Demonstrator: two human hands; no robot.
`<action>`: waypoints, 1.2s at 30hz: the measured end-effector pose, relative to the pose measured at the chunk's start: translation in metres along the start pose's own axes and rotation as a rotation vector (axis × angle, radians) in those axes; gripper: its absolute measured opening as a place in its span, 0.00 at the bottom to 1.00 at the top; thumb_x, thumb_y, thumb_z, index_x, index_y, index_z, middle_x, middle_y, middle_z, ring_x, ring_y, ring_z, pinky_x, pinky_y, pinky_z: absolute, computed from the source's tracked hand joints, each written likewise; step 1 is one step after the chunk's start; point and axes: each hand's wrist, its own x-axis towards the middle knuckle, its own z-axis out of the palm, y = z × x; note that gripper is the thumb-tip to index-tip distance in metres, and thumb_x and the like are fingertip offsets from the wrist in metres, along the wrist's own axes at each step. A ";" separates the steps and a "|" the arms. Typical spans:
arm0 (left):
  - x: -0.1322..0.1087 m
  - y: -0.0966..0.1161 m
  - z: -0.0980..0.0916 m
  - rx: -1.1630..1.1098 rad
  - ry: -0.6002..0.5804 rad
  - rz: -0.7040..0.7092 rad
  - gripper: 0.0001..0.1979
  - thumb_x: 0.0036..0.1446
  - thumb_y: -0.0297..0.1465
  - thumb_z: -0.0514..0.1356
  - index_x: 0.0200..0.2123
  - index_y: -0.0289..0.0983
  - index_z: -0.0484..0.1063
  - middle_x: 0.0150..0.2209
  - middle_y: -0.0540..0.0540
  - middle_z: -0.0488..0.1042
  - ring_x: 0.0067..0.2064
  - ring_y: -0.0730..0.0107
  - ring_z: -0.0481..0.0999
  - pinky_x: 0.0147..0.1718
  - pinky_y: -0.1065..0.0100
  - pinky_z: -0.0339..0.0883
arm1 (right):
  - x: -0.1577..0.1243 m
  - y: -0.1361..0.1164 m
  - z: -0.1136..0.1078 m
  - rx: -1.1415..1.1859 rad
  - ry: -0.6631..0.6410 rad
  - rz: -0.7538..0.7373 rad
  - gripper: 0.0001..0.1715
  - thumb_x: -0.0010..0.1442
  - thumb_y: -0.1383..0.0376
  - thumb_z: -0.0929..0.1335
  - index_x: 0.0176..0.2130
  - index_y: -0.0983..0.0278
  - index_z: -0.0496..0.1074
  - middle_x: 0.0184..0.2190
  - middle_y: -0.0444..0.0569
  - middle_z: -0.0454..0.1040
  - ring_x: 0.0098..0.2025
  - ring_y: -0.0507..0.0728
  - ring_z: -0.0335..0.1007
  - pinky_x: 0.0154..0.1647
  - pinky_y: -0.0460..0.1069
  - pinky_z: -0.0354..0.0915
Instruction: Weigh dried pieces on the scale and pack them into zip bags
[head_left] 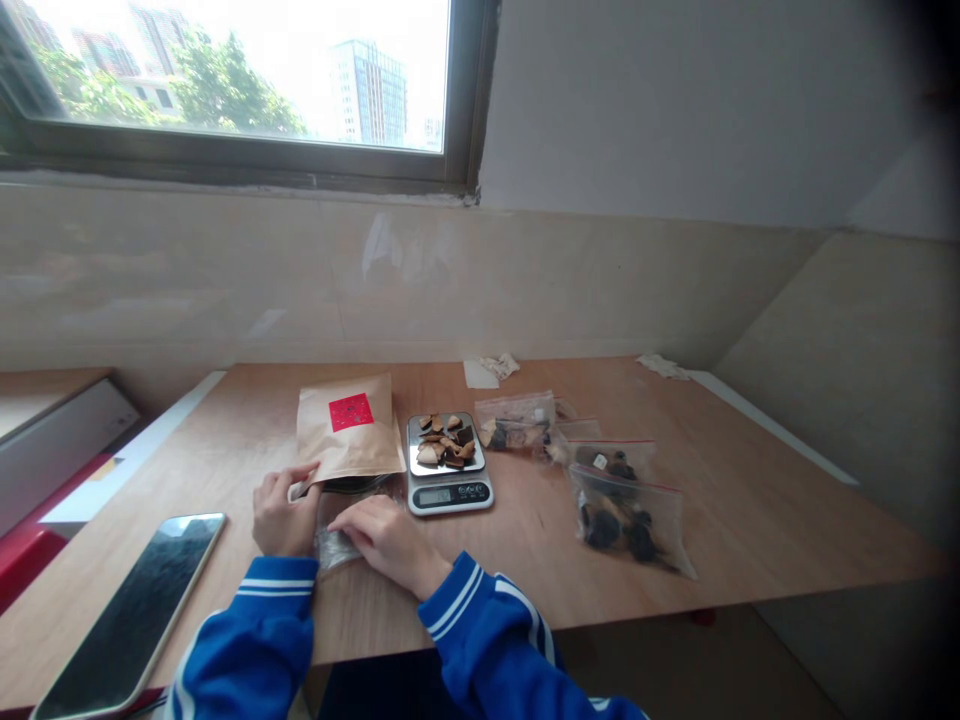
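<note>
At the near side of the table (525, 520), the left hand (286, 512) is bending its fingers over a corner of the paper bag (349, 450); whether they are clamping it cannot be told. The right hand (390, 540) is pinching the clear plastic bag (337, 548), which is lying at the paper bag's mouth. Alongside, the scale (451, 498) is bearing sliced pieces (450, 452). The current step is apparently passing plastic through the mouth, direction unclear; the next move is probably calling for steadying the paper.
</note>
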 end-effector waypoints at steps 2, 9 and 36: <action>0.000 0.000 0.000 0.002 -0.002 0.003 0.10 0.52 0.38 0.58 0.35 0.41 0.76 0.32 0.47 0.72 0.38 0.63 0.68 0.37 0.66 0.61 | -0.003 -0.002 -0.001 0.034 0.053 -0.009 0.13 0.64 0.73 0.61 0.43 0.63 0.72 0.41 0.46 0.77 0.46 0.51 0.70 0.51 0.47 0.63; -0.001 -0.003 0.001 -0.003 -0.012 0.002 0.10 0.52 0.38 0.59 0.35 0.42 0.76 0.32 0.47 0.71 0.38 0.62 0.68 0.38 0.65 0.61 | -0.019 -0.006 -0.029 0.073 0.358 0.070 0.10 0.63 0.70 0.64 0.36 0.61 0.74 0.35 0.44 0.79 0.42 0.53 0.73 0.47 0.49 0.65; -0.001 0.000 -0.001 -0.015 -0.007 0.006 0.11 0.53 0.39 0.58 0.35 0.41 0.76 0.32 0.47 0.71 0.38 0.63 0.68 0.39 0.66 0.61 | -0.034 0.032 -0.058 -0.420 0.262 0.251 0.17 0.59 0.75 0.63 0.45 0.61 0.71 0.47 0.49 0.74 0.52 0.59 0.64 0.55 0.58 0.58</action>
